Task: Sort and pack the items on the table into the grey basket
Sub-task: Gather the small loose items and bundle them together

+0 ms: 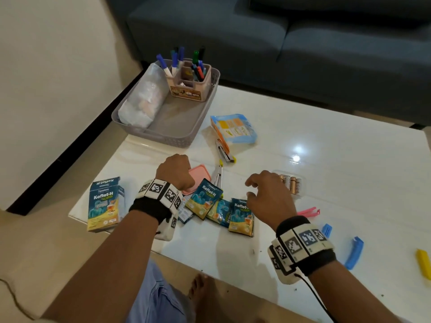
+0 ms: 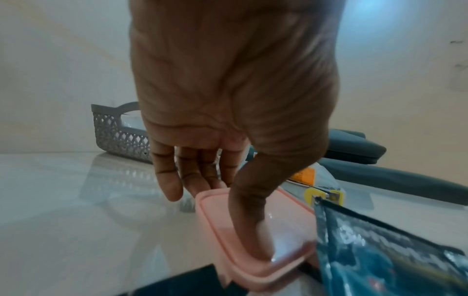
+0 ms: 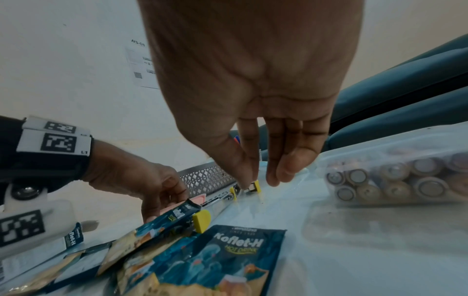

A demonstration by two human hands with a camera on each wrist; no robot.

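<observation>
The grey basket (image 1: pixel 163 138) stands at the table's far left, holding a pen holder (image 1: pixel 189 82) and a clear plastic bag (image 1: pixel 144 99). My left hand (image 1: pixel 177 170) grips a pink lidded container (image 2: pixel 286 226) low over the table, thumb pressed on the lid and fingers past its far edge. A Koflet-H sachet (image 1: pixel 205 198) leans against that container. More sachets (image 1: pixel 241 217) lie beside it. My right hand (image 1: pixel 250 188) hovers over the table with fingers relaxed and holds nothing, just left of a clear pack of batteries (image 1: pixel 292 184).
A Koflet-H box (image 1: pixel 103 203) stands at the near left edge. A stapler (image 1: pixel 224 151), metal tongs (image 1: pixel 218 174) and a blue packet (image 1: pixel 233 128) lie between the hands and the basket. Pink (image 1: pixel 307 210), blue (image 1: pixel 354 252) and yellow (image 1: pixel 423 263) clips lie right. A sofa (image 1: pixel 303 43) is behind.
</observation>
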